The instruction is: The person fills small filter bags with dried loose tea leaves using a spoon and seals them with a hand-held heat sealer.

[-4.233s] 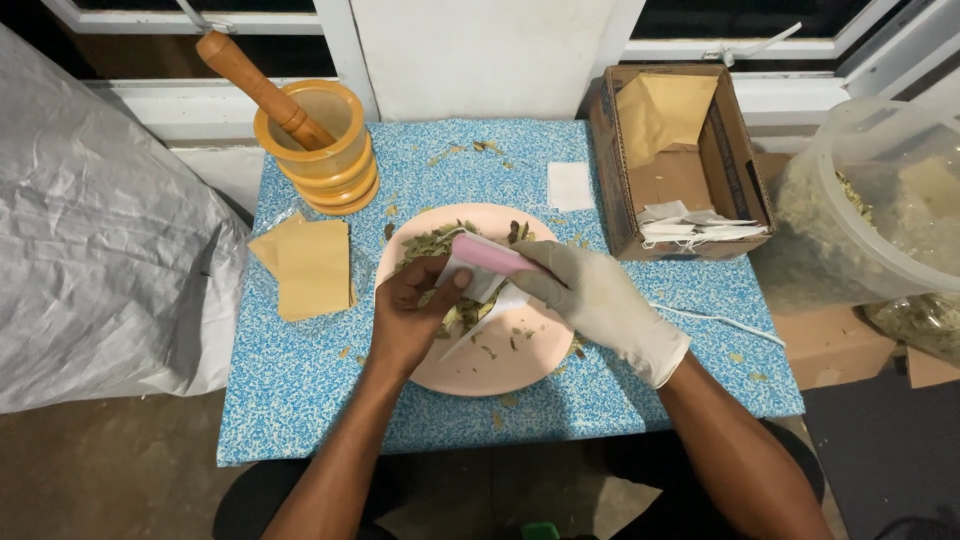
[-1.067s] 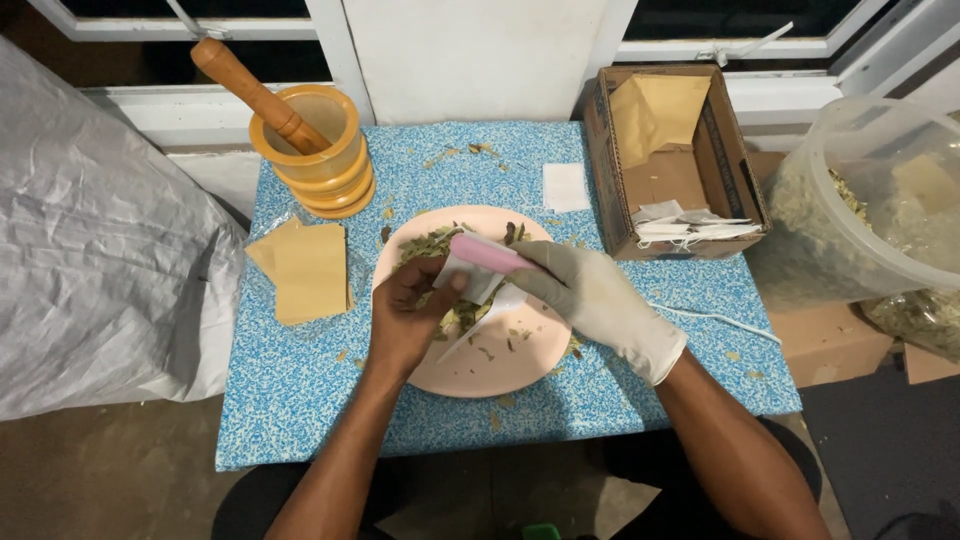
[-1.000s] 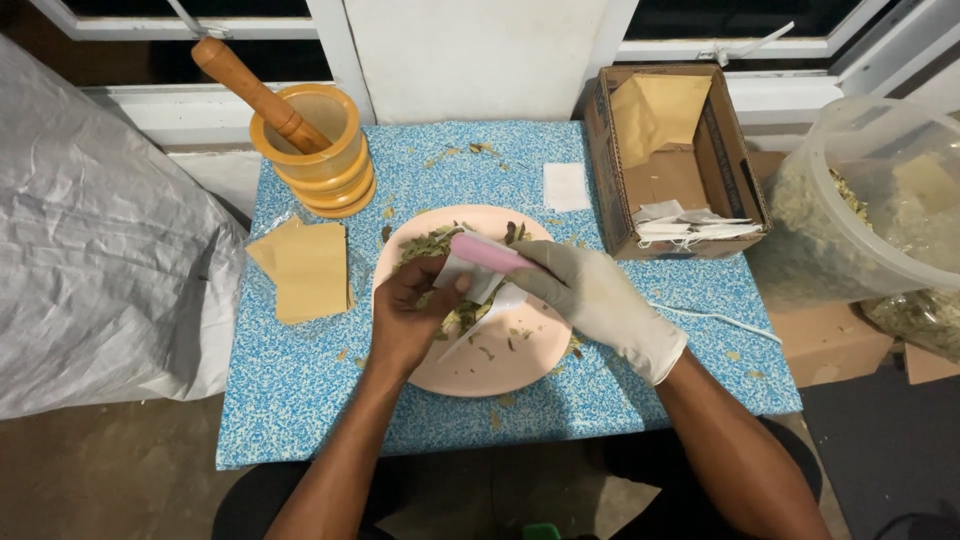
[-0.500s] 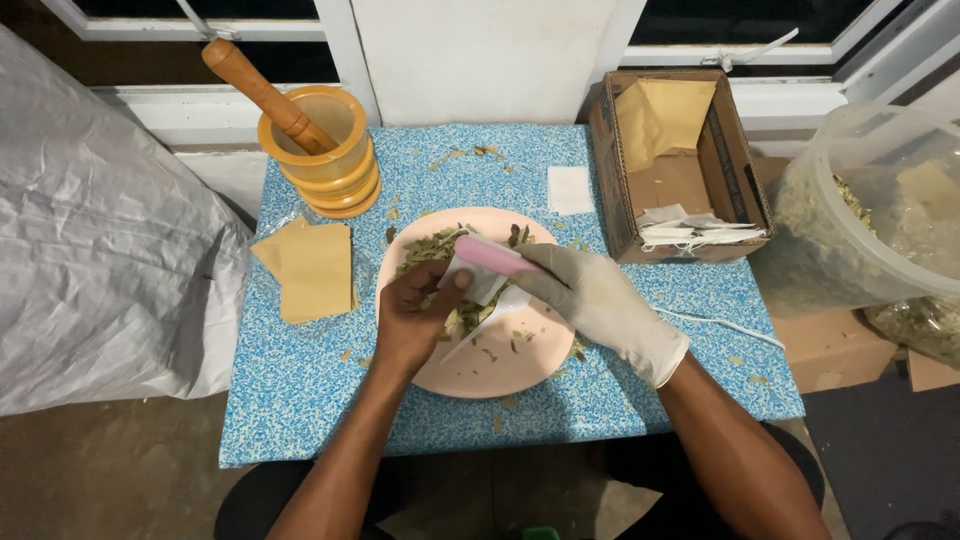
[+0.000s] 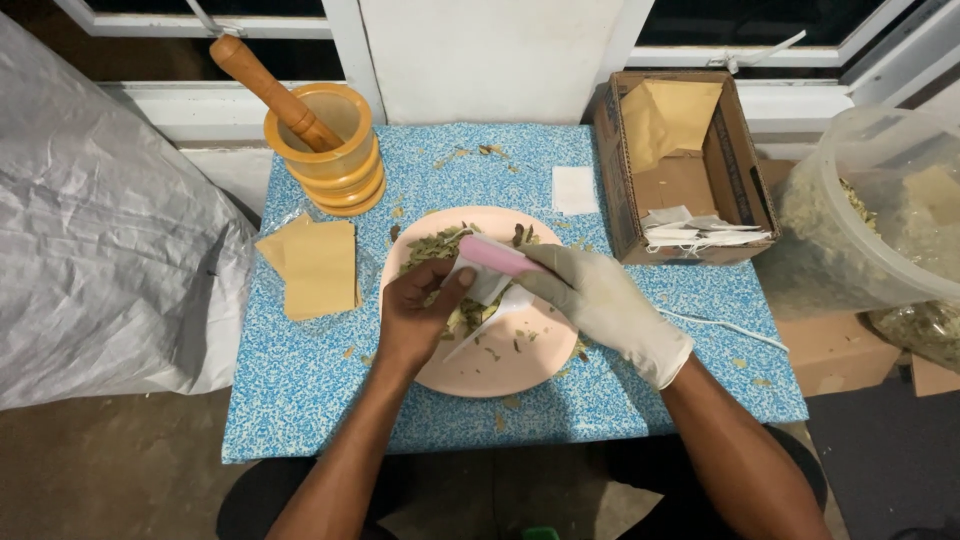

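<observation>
Bench front strip open. Mortar blocks back-left, cardboard box right edge, brown envelopes left of plate; gap between mortar and box passable.

Lighting: artificial, from above; bright and even across the desk. Window panes dark. Floor dim and brownish. Shadows: soft, short, beneath the hands. Glare: mild sheen on the grey plastic sheet. Focus: sharp centrally. Distortion: slight wide-angle bending at frame edges.

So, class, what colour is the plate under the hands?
Pale pink plate, clearest in the head view.
</observation>
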